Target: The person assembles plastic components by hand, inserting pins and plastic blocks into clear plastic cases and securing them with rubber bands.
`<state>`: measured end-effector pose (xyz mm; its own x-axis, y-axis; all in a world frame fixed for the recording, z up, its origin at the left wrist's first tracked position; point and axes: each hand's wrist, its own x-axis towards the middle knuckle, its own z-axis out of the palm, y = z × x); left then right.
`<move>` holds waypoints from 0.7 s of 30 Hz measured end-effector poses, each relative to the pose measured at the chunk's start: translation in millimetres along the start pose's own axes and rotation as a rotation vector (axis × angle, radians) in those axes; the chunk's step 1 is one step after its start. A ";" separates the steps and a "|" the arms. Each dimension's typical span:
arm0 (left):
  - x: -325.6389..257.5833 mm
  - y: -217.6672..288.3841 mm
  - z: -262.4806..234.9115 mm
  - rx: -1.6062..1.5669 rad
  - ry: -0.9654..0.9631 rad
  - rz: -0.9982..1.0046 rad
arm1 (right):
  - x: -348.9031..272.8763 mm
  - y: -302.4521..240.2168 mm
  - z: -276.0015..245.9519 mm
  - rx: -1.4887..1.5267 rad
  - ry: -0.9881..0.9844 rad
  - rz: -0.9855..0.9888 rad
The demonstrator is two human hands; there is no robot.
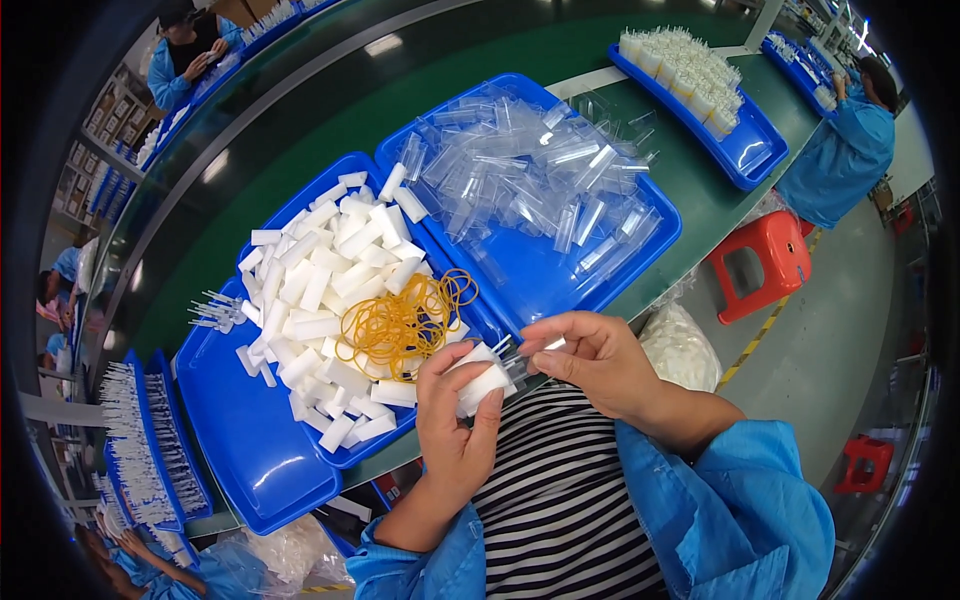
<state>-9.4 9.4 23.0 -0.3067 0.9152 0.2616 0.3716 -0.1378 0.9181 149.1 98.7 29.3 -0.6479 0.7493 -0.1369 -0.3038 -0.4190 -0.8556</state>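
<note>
My left hand (452, 425) is closed around a white foam-like block (485, 388), held just above my lap by the tray edge. Thin clear plastic pieces with pale prongs (508, 358) stick out past the block, between my two hands. My right hand (608, 372) comes in from the right, thumb and fingers pinched on a small white-and-clear piece; its exact shape is partly hidden by the fingers. Close by to the left, white blocks (318, 290) are heaped in a blue tray (250, 480), with a tangle of yellow rubber bands (400, 325) on top.
Clear plastic sleeves (530, 165) fill a second blue tray (560, 285). Thin pronged parts (217, 312) lie at the left tray's edge. Filled trays stand at far right (750, 150) and left (180, 440). A red stool (765, 265) and co-workers in blue (845, 160) are around the green bench.
</note>
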 end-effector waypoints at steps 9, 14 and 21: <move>1.2 -10.6 0.3 0.036 -0.066 0.076 | -1.9 6.3 -3.3 -0.300 0.032 -0.190; 0.7 -2.3 5.0 -0.130 0.044 -0.001 | -1.1 3.5 -2.3 -0.472 0.001 -0.272; -1.7 -6.8 7.5 -0.101 0.053 0.026 | -3.2 8.3 -0.7 -0.353 0.000 -0.271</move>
<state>-4.9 11.7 14.1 -0.3452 0.8897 0.2988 0.2910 -0.2012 0.9353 149.1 93.1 22.2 -0.5777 0.8079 0.1163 -0.2056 -0.0061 -0.9786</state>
